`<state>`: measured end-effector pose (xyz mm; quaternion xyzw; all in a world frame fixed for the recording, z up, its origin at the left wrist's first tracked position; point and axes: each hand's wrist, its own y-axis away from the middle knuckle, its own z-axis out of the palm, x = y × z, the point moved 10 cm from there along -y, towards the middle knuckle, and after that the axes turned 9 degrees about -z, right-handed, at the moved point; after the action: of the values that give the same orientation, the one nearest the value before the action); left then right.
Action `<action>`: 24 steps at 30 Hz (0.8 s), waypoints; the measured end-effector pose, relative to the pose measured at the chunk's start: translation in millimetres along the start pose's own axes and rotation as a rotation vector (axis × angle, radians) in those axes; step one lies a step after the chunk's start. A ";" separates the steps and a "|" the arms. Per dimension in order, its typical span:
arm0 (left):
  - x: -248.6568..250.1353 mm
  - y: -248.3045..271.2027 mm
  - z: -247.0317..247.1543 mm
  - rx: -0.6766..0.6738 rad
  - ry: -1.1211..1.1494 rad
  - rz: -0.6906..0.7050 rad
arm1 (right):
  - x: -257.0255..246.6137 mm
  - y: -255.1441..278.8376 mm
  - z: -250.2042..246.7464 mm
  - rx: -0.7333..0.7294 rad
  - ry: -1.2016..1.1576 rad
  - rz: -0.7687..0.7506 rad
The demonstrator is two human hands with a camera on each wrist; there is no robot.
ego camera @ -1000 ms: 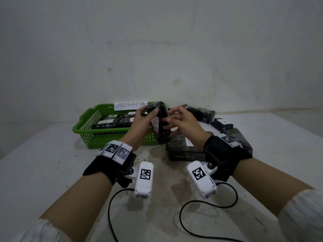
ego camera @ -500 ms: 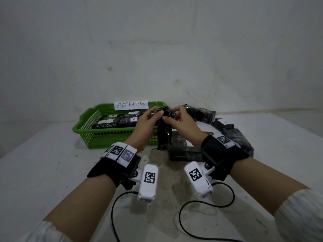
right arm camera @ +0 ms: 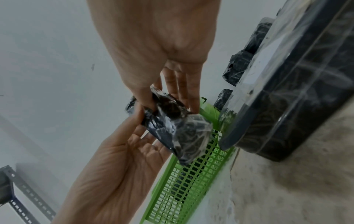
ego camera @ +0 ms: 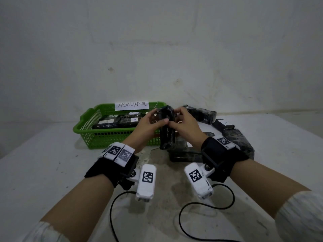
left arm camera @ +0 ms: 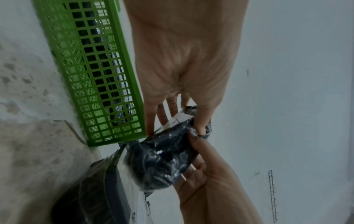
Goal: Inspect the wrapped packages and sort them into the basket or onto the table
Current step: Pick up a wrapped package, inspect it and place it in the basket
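Observation:
Both hands hold one black package wrapped in clear film (ego camera: 167,126) upright above the table, just right of the green basket (ego camera: 97,137). My left hand (ego camera: 153,119) grips its upper left side, thumb on the front. My right hand (ego camera: 180,119) pinches the upper right side. In the left wrist view the package (left arm camera: 164,160) shows a white label near the fingers (left arm camera: 162,115). In the right wrist view the package (right arm camera: 176,130) hangs between both hands. The basket holds several wrapped packages with white labels (ego camera: 118,122).
A paper sign reading ABNORMAL (ego camera: 132,105) stands on the basket's far rim. Several more wrapped packages (ego camera: 239,142) lie on the table to the right, one large (ego camera: 183,152) just under the hands. Black cables (ego camera: 206,206) loop on the near table (ego camera: 43,172).
The held package has been turned in the hands and its top shifted slightly; both hands regripped near its upper end. The wrists dropped a little toward the table.

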<state>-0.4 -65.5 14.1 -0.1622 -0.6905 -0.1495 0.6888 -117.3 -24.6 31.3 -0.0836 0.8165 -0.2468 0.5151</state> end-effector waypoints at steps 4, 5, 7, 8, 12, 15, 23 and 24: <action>2.0 -4.3 -7.6 0.078 0.033 0.028 | 6.7 3.1 10.5 -0.084 -0.095 0.068; 1.9 -5.1 -9.6 0.088 0.062 0.025 | 9.1 5.0 15.5 -0.133 -0.084 0.084; -0.1 -6.1 -8.6 0.065 0.061 0.006 | 11.7 7.6 20.1 -0.177 -0.031 0.080; -1.4 -5.8 -6.5 0.042 0.037 -0.004 | 11.4 7.9 18.9 -0.170 -0.004 0.067; -4.3 -4.7 -5.8 0.045 -0.028 -0.008 | 10.3 6.2 17.3 -0.150 -0.003 0.055; -4.1 -6.2 -10.8 0.098 -0.002 0.004 | 10.1 7.3 23.4 -0.211 -0.095 0.095; -15.9 -11.0 -16.1 0.057 0.211 -0.112 | -6.8 16.2 24.1 -0.312 -0.169 0.032; -17.2 -12.0 -15.5 0.047 0.231 -0.125 | -8.8 14.6 22.5 -0.287 -0.146 0.009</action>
<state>8.4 -83.4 -2.8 -0.0845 -0.6186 -0.1936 0.7568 -91.7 -15.7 23.4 -0.1703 0.8042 -0.1185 0.5570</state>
